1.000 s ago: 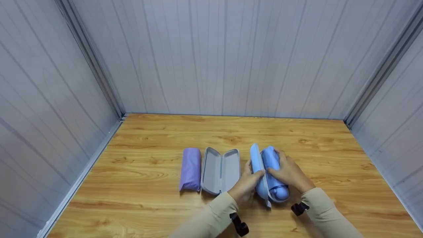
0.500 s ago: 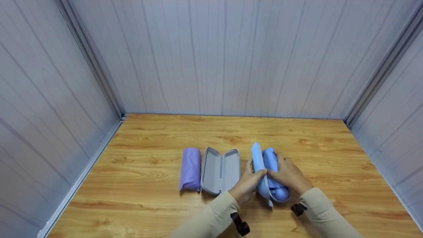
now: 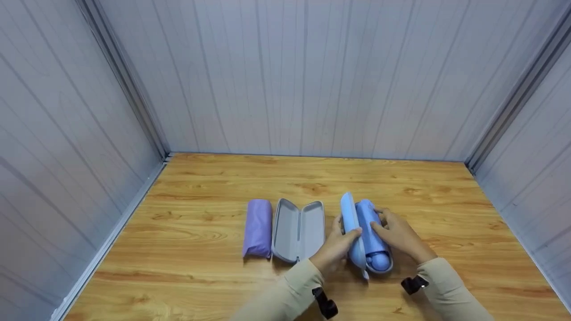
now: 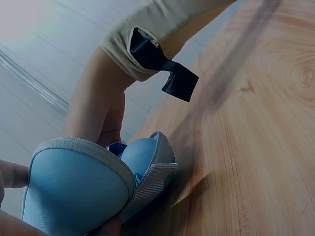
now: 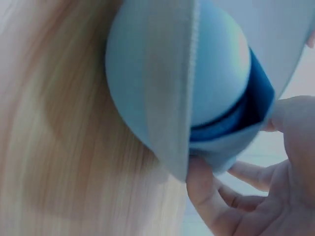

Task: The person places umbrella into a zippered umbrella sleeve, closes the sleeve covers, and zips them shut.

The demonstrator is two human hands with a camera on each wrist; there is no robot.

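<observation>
A light blue zip case (image 3: 348, 214) lies spread with its lid raised, right of the middle of the table. Inside its right half rests a folded blue umbrella (image 3: 371, 232), whose rounded handle end (image 4: 140, 156) points toward the person. My left hand (image 3: 333, 246) grips the lid, thumb over its edge and fingers behind it. At the case's right side, my right hand (image 3: 400, 236) has its thumb over the umbrella and its fingers curled along the outer shell. In the right wrist view, a finger touches the case (image 5: 170, 98) just below its rim.
Left of the hands stands a grey zip case (image 3: 311, 232), unfolded. A folded purple umbrella (image 3: 257, 228) lies close beside it. Pale panel walls (image 3: 303, 89) enclose the wooden table (image 3: 200, 285) at the back and both sides.
My right hand has drawn back to the right, its thumb away from the lid's edge, so more of the blue umbrella shows. My left hand and the case have shifted very slightly right.
</observation>
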